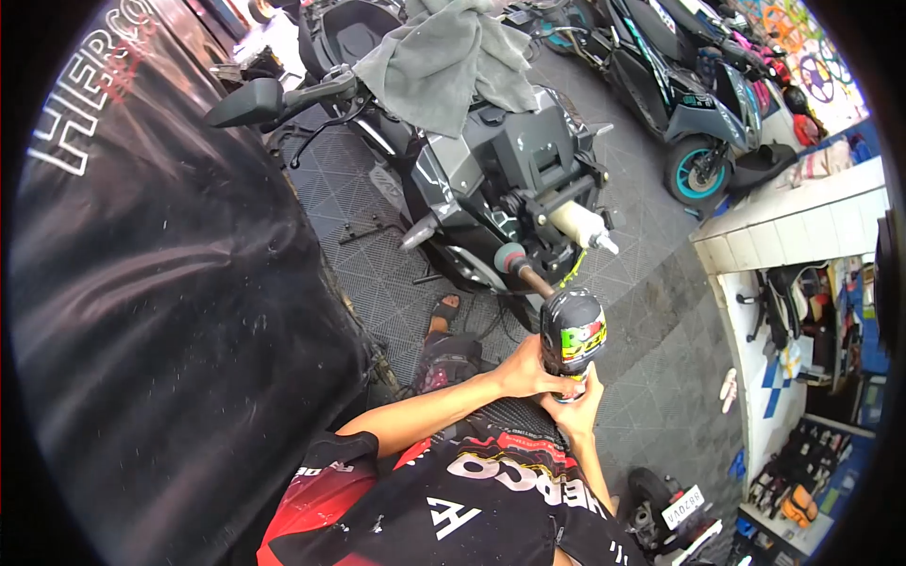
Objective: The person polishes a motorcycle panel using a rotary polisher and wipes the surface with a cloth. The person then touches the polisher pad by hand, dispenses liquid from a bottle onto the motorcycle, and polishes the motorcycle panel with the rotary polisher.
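Both hands are at a black impact wrench (573,321) with bright stickers, held upright in front of my chest. My left hand (528,373) is closed against its lower left side, thumb across the handle. From the right, my right hand (578,406) wraps the handle low down. A rusty-looking shaft (536,281) extends from the wrench's far end towards a round grey and reddish piece (510,258) by the scooter's front. The dark scooter (472,179) stands ahead with its front partly stripped. A whitish bottle (580,226) lies across its front, just beyond the wrench.
A grey towel (453,61) drapes over the scooter's handlebar area. To the left hangs a large black cover (160,283). Other scooters (694,104) stand at the back right, and a white counter with shelves (793,226) is on the right. A motorcycle's plate (683,507) shows low right.
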Tool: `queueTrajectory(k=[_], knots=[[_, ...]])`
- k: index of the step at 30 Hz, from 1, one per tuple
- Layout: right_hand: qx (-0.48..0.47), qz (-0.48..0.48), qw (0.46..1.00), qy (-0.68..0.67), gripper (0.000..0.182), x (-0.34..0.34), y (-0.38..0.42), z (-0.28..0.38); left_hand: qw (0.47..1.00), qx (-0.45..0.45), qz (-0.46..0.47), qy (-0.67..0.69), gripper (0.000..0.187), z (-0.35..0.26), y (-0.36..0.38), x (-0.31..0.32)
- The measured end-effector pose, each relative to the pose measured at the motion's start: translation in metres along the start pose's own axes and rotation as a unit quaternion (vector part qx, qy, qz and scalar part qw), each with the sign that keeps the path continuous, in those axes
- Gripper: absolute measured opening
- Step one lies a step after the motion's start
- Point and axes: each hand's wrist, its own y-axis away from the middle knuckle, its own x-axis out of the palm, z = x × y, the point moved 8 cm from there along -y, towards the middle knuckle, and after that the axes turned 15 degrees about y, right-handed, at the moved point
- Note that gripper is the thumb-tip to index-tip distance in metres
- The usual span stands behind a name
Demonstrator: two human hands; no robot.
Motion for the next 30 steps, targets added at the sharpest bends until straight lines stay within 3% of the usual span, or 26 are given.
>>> queueTrajectory(k=[12,16,30], knots=[[0.07,-0.087,0.986,0.121,0.051,0.103,-0.05,0.054,0.991,-0.058,0.036,0.116,0.077,-0.05,-0.015,-0.117],[0.104,-0.094,0.979,0.15,0.053,0.112,-0.053,0.057,0.984,-0.066,0.054,0.154,0.085,-0.058,-0.019,-0.128],[0.105,-0.069,0.969,0.214,0.062,0.129,-0.079,0.104,0.983,-0.038,0.031,0.179,0.084,-0.113,-0.017,-0.149]])
